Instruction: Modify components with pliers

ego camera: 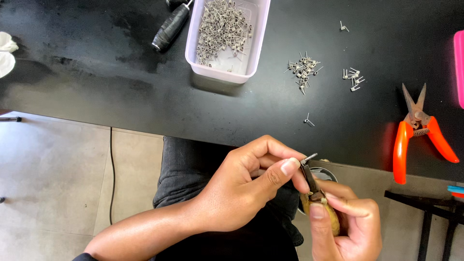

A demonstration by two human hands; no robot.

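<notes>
Fingers of the left hand point(241, 188) pinch a small metal coil point(308, 157); the right hand point(348, 227), curled, grips a wooden-handled tool point(316, 195).

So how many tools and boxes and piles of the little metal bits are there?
Orange-handled snips: 1
Black-handled tool on the table: 1
Small tool held by the left hand and right hand: 1
White tray of metal bits: 1
Loose piles of metal bits: 2, a bigger pile and a smaller pile
Total: 6
</notes>
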